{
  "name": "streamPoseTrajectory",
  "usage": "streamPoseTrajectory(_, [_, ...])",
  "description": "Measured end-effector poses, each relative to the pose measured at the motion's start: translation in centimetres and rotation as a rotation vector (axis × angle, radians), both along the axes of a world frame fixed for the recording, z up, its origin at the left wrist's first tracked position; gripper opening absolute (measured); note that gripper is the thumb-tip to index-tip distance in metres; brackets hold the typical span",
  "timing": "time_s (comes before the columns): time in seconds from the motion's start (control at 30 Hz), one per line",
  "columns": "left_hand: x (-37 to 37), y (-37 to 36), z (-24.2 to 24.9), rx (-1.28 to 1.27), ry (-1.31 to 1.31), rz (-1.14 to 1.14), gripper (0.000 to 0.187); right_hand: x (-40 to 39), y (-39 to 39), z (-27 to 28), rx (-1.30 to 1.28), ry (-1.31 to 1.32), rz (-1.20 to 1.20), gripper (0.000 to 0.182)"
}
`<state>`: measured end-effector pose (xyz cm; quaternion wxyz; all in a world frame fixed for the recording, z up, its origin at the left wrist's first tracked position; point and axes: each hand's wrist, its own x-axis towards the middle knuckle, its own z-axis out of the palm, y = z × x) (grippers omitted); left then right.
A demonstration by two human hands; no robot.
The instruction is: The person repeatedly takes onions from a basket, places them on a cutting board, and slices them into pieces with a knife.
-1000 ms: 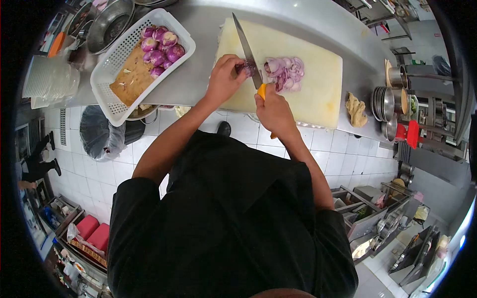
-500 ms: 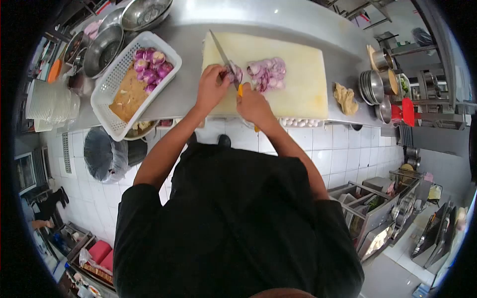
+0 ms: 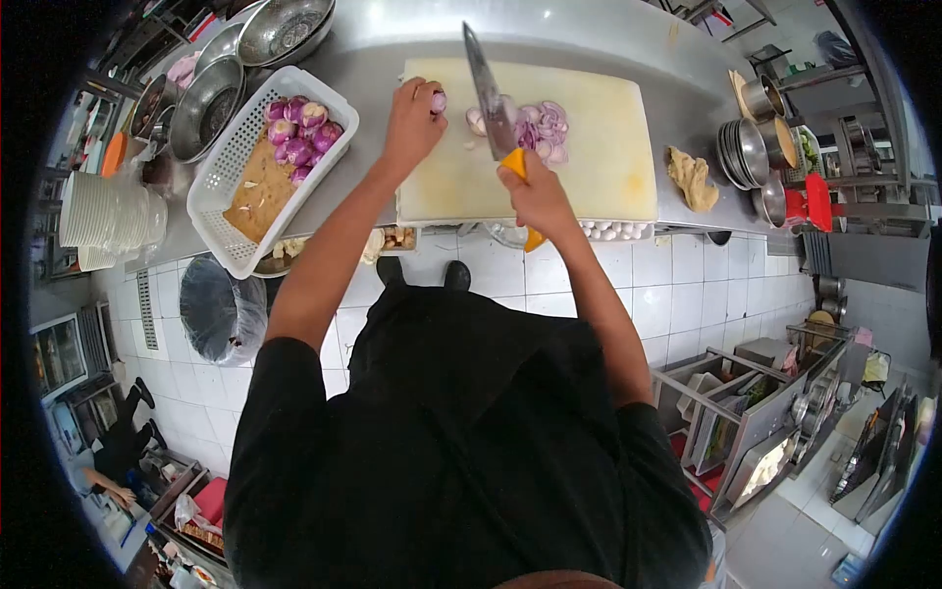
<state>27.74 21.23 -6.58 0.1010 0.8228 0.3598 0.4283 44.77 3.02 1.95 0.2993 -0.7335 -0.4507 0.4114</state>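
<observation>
My right hand point(image 3: 539, 194) is wrapped round the yellow handle of a kitchen knife point(image 3: 489, 90). Its blade points away from me, beside a pile of sliced red onion point(image 3: 542, 130) on the pale cutting board point(image 3: 569, 191). Over the board's left side, my left hand point(image 3: 414, 123) is closed on a piece of red onion point(image 3: 439, 102), its fingers partly hiding it. To the left, a white perforated basket point(image 3: 218, 177) holds several peeled red onions point(image 3: 306, 133) at its far end.
Metal bowls point(image 3: 206, 108) stand behind the basket. A crumpled tan cloth point(image 3: 692, 179) lies right of the board, near stacked metal bowls point(image 3: 741, 152). A lined bin point(image 3: 221, 309) stands on the floor at left. Another person point(image 3: 113, 447) is at far lower left.
My left hand has moved left and away from the knife with the onion piece. My right hand has shifted right, bringing the blade beside the sliced pile.
</observation>
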Motion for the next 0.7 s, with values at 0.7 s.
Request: streamPoseTrajectory(0.7, [-2.7, -4.8, 5.6, -0.180, -0.034, -0.010, 0.021, -2.7, -3.7, -2.0, -0.001, 0.362, -0.146, 0.029])
